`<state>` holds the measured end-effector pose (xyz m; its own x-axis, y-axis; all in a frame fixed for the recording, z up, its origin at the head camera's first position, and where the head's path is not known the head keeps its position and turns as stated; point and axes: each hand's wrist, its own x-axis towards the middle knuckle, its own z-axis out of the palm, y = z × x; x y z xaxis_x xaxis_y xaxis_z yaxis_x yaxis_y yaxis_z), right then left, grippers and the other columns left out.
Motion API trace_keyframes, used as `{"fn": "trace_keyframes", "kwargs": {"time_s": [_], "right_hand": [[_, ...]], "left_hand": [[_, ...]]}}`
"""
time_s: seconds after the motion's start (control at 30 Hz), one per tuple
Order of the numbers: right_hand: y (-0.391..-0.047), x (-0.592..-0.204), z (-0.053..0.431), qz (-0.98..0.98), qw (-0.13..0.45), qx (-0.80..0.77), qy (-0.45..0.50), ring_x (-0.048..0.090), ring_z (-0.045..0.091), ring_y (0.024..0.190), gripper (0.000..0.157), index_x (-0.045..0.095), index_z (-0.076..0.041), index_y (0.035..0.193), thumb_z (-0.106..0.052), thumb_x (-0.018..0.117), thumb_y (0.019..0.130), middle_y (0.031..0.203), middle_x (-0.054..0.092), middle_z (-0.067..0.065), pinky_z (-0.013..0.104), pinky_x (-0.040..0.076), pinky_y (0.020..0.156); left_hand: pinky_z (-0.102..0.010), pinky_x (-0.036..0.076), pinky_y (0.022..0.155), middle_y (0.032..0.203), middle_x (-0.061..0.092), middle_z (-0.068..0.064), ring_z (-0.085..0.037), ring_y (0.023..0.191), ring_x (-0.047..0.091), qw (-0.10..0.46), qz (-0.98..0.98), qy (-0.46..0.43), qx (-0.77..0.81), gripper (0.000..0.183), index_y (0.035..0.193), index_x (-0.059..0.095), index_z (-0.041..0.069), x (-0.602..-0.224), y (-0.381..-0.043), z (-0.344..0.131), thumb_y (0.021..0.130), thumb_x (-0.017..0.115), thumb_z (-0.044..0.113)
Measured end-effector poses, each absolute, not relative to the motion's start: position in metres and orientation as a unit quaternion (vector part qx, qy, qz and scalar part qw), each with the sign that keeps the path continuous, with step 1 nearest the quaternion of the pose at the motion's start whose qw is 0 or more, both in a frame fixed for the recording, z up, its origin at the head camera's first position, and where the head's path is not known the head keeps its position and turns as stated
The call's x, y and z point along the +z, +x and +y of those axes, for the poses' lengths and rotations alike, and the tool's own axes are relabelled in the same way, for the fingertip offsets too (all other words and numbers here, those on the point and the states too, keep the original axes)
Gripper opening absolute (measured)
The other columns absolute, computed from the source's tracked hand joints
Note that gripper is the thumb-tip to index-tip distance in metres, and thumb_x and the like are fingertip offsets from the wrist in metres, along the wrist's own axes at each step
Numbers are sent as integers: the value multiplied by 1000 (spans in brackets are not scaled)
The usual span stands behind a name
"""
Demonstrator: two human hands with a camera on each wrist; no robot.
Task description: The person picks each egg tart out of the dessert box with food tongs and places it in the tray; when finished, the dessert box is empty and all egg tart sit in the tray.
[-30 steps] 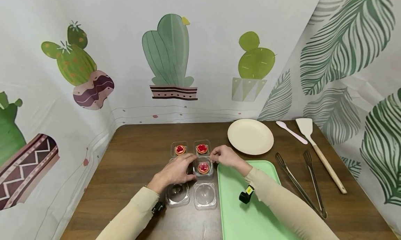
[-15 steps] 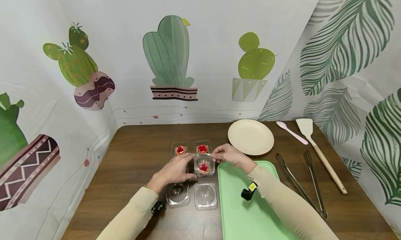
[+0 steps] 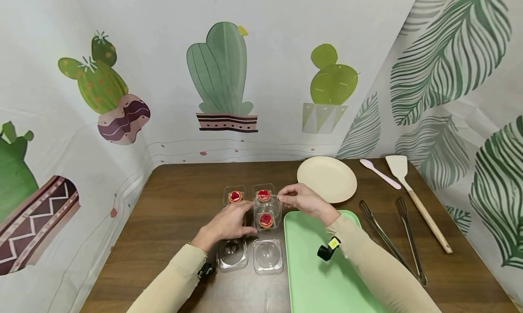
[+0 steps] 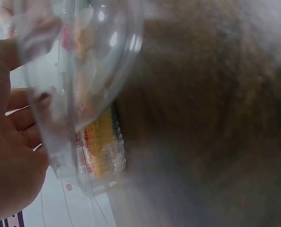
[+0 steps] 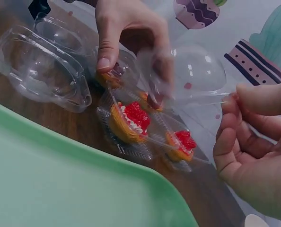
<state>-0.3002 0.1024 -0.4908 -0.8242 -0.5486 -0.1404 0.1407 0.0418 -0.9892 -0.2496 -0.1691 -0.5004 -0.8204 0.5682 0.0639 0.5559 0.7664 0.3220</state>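
Observation:
Between thumb and fingers, my right hand pinches the edge of a clear plastic lid, domed and tilted up. The lid belongs to a clear container holding a red-topped tart. My left hand reaches in from the left, its thumb and fingers spread at that container's left side. Beneath the left hand, another tart partly shows in the right wrist view. Behind stand two more clear containers with red-topped tarts, the left one and the right one. Closer to me are two clear containers, left and right.
A green tray lies just right of the containers. Behind it is a cream plate. Farther right lie a pink spoon, a white spatula with wooden handle and metal tongs. A printed cloth backs the wooden table.
My right hand has moved slightly up and right, raising the lid's edge from nearly flat over the tart to a steeper tilt. The left hand has stayed almost still.

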Motion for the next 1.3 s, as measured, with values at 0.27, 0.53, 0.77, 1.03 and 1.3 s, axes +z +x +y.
{"fn": "trace_keyframes", "kwargs": {"time_s": [0.27,0.53,0.77,1.03,1.3], "right_hand": [[-296,-483,107,717,220,-627,-210,57,11,77,22,61,15,100,-4,65,91,84,62,-2,24,52,72],[-290,-468,111,784,159,-531,-278,58,12,83,12,72,-1,93,-13,68,91,87,67,0,24,50,75],[-280,-460,110,794,61,-476,-373,60,10,83,3,73,-7,87,-8,70,88,88,68,3,27,51,75],[-270,-458,109,803,16,-433,-410,63,13,92,10,72,-17,84,-7,72,85,92,68,-2,29,54,83],[-267,-462,112,783,-129,-323,-516,59,15,94,13,70,-15,85,-3,74,82,95,66,-2,24,54,80]], "left_hand": [[-45,43,108,141,54,-11,-27,129,52,28,942,292,162,85,142,49,6,-501,-250,-167,77,77,53],[-47,43,107,142,53,-11,-27,130,51,33,943,288,160,84,143,48,8,-503,-250,-167,77,77,52],[-46,44,107,140,55,-10,-26,129,52,27,944,289,157,83,141,50,7,-504,-250,-167,77,77,52],[-43,42,108,141,54,-9,-25,130,51,31,944,287,157,84,142,50,8,-504,-250,-166,76,77,53],[-47,43,107,142,53,-11,-27,130,51,32,944,287,159,84,141,50,7,-503,-250,-167,77,76,53]]}}
